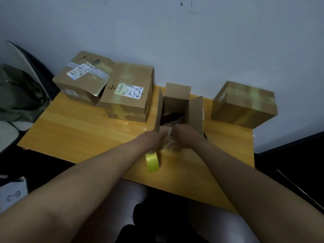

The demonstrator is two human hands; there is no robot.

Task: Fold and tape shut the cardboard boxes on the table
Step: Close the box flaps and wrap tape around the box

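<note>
Far off to the left of the left hand, a grey-green bag point(21, 92) is slumping on a pale chair point(10, 130) beside the yellow wooden table point(84, 135). Up and to the left of that hand, a labelled box point(82, 79) is leaning on a second, taped-over box point(128, 95), the two touching at the table's far edge.

The left hand point(156, 139) is reaching to the near side of the open box point(177, 106), with a roll of yellow tape point(152, 162) hanging just under the wrist. The fingers are curling, but blur and clear film are hiding exactly what they are holding, so the grip cannot be told. The open box is standing directly beyond both hands, its flaps sticking up and something dark lying inside.

The right hand point(185, 137) is sitting just beside the left, against the box's near flap, fingers bending around a crumpled clear strip of tape point(171, 144); whether it is truly pinching it is unclear.

Well to the right of the right hand and further back, a sealed box point(243, 104) with glossy tape bands is sitting apart on the table.
</note>
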